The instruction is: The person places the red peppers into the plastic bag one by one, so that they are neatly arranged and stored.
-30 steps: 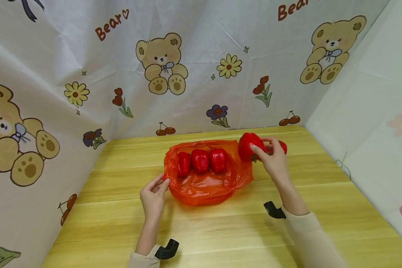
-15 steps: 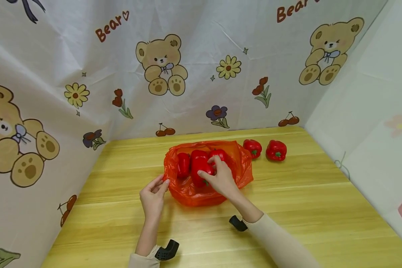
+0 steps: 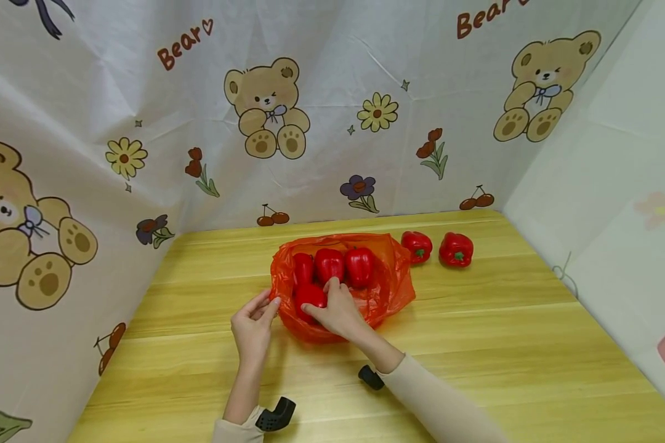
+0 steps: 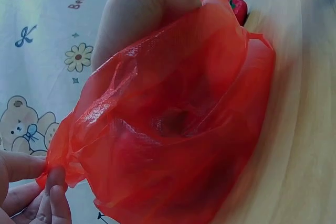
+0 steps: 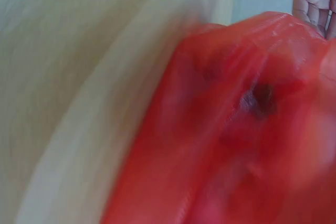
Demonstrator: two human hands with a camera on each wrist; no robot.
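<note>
An orange-red plastic bag (image 3: 390, 295) lies wide-mouthed on the table in the head view. Its left rim is pinched by my left hand (image 3: 253, 320), which also shows at the lower left of the left wrist view pinching the plastic (image 4: 58, 174). My right hand (image 3: 340, 311) reaches into the bag and grips a red bell pepper (image 3: 309, 296) at the front left inside. Behind that one, a row of three more red bell peppers (image 3: 329, 264) sits against the bag's back side. In the right wrist view the bag (image 5: 210, 129) covers the fingers.
Two red bell peppers (image 3: 456, 250) stand on the wooden table (image 3: 504, 344) just right of the bag. A white cloth (image 3: 321, 123) printed with bears hangs behind the table and along its left side. A white wall (image 3: 615, 160) borders the right.
My right hand has carried a bell pepper from the bag's right side over and down into its front left. The left hand stays on the rim.
</note>
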